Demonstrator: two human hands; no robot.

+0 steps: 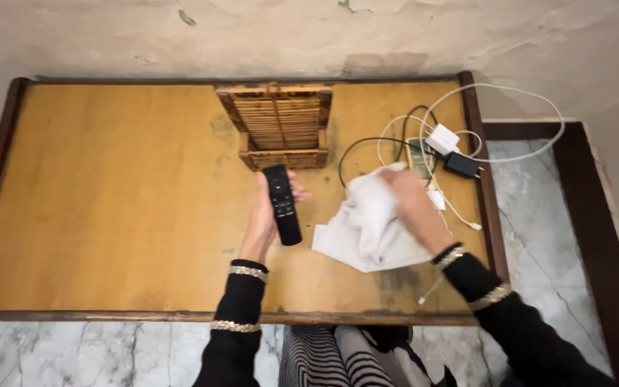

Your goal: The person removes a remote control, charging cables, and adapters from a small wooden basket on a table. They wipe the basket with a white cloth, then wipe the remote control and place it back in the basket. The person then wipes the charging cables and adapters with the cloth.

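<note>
Overhead view of a low wooden table (109, 201) with a worn yellow-brown top and a dark raised rim, standing on a pale marble floor (539, 215) against a rough plaster wall (324, 36). A slatted bamboo tray (281, 125) rests on the tabletop at the far edge, near the middle, its front wall facing the person. Right of centre lies a crumpled white cloth (360, 229), spread flat toward the near side and bunched at its far end. The right hand (411, 201) lies palm-down on the upper right part of the cloth, fingers curled onto the fabric and pressing it to the table; whether any fold is pinched cannot be told. The left hand (266, 211) is held above the tabletop just in front of the tray, fingers wrapped around a black remote control (282, 204), which stands lengthwise in the grip, its button face upward and its far end pointing at the tray. Both arms wear black sleeves with pale beaded cuffs. At the far right corner, just beyond the cloth, a tangle of white and black cables (395, 136) surrounds a white charger block (442, 138) and a black charger block (461, 165), which lie side by side.
</note>
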